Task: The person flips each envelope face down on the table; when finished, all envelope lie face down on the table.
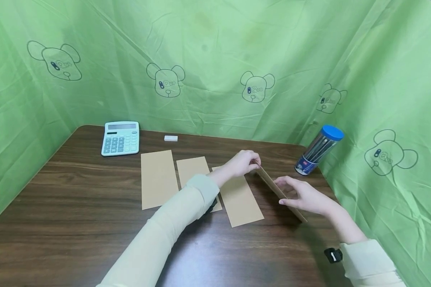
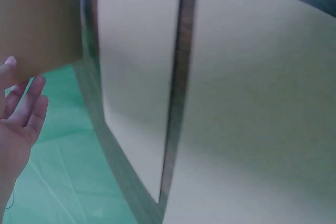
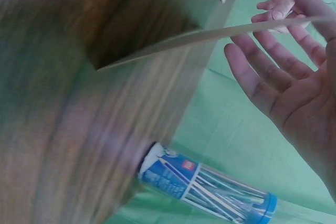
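A tan rectangular card (image 1: 273, 185) stands tilted on edge at the right side of the table. My left hand (image 1: 242, 162) pinches its far corner; in the left wrist view, the thumb lies on the face of the card (image 2: 42, 19) and fingers show below its edge. Around the card's long upper edge is my right hand (image 1: 303, 195), thumb on one side, fingers on the other. The right wrist view shows the card (image 3: 157, 48) nearly edge-on. Three similar cards lie flat: one left (image 1: 159, 179), one middle (image 1: 192, 167) partly hidden by my left arm, one right (image 1: 240, 199).
At the back left sits a light blue calculator (image 1: 120, 138), with a white eraser (image 1: 171, 138) to its right. A clear tube of pencils (image 1: 317, 150) with a blue lid stands at the back right. Green curtain (image 1: 208, 59) surrounds the wooden table (image 1: 75, 223).
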Motion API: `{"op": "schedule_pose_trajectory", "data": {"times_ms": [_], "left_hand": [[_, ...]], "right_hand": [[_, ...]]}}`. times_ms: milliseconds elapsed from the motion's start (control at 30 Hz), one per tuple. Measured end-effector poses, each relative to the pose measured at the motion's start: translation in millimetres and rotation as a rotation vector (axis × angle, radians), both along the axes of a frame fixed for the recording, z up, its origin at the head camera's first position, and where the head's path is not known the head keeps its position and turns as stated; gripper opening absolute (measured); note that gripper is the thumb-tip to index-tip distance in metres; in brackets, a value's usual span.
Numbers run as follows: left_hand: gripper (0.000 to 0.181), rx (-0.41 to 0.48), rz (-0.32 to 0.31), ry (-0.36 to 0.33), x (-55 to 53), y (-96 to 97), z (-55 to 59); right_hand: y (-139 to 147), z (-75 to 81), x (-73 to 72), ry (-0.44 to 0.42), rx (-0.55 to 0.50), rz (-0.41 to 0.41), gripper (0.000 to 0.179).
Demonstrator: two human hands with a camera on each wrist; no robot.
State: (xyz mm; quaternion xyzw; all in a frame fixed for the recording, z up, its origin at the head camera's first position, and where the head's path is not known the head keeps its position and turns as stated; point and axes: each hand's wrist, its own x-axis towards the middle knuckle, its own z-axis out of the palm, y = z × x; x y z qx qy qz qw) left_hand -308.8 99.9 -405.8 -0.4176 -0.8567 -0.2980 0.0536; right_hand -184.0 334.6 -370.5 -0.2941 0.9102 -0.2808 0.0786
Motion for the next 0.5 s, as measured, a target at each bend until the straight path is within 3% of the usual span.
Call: {"op": "schedule_pose_trajectory", "data": {"times_ms": [167, 500], "left_hand": [[0.009, 0.046, 0.003, -0.019, -0.3, -1.9, 11.4], [0.014, 0.077, -0.016, -0.039, -2.2, -5.2, 27.5]], "right_hand": [[1, 9.7, -2.9, 0.046, 0.000, -0.004, 0.051], [3, 21.2, -5.0, 0.227, 0.063, 0.027, 0.054]]}}
